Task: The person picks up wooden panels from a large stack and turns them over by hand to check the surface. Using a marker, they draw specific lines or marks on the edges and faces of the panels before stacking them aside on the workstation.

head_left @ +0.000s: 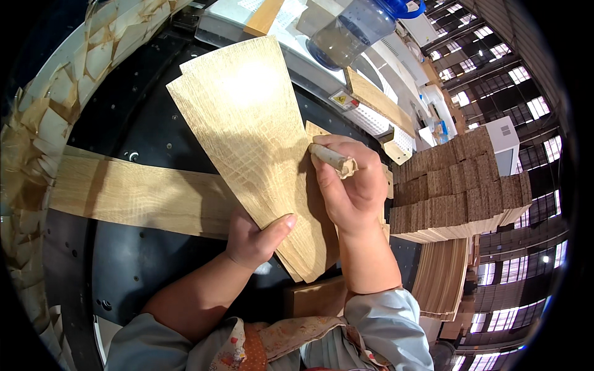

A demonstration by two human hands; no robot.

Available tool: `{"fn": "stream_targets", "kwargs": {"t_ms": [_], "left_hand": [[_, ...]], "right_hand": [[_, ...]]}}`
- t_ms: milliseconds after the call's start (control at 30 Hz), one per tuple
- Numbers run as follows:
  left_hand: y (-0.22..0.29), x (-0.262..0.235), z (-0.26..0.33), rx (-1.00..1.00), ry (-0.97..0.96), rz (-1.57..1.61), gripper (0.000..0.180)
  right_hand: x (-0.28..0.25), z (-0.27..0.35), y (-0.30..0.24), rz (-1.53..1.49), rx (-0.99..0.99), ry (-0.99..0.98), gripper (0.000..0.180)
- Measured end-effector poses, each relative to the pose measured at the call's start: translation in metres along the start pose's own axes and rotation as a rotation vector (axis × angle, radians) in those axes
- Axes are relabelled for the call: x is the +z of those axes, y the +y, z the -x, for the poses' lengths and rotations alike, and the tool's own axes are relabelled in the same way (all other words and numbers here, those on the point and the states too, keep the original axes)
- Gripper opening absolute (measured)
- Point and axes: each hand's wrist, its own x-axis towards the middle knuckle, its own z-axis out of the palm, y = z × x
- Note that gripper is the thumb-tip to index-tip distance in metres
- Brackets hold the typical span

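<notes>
My left hand (253,238) grips the lower left edge of a tilted wood-grain board (247,117), its thumb lying on the face. A second board's edge shows behind it at the left and bottom, so at least two seem stacked. My right hand (356,185) is closed round a short, pale, rough-ended stick (334,159), whose exact kind I cannot make out. One end of the stick is at the board's right edge; whether they touch is unclear. Beneath the held boards, a long wood-grain strip (142,191) lies across the black work surface (148,263).
Brown tape scraps cover a curved edge (46,111) at the left. Beyond the boards stand a blue-lidded clear jug (352,37) and a pale machine housing (216,25). Stacks of cut board (451,179) rise at the right. Another wood piece (315,298) lies near my body.
</notes>
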Motion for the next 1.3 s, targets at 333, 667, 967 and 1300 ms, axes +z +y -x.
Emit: {"fn": "stream_targets", "kwargs": {"t_ms": [333,667,967,1300], "left_hand": [[-0.001,-0.001,-0.001,-0.014,-0.006,0.046,0.038],[-0.002,0.000,0.001,-0.067,-0.003,0.064,0.038],[-0.006,-0.007,0.001,-0.034,0.022,0.061,0.038],[-0.013,-0.005,-0.002,-0.121,0.200,0.101,0.035]], "right_hand": [[-0.007,-0.001,-0.008,-0.088,0.198,-0.071,0.022],[-0.013,-0.001,-0.007,-0.293,0.326,-0.067,0.022],[-0.009,-0.008,0.005,-1.114,0.794,0.135,0.018],[-0.028,-0.015,0.090,-0.758,1.150,0.250,0.010]]}}
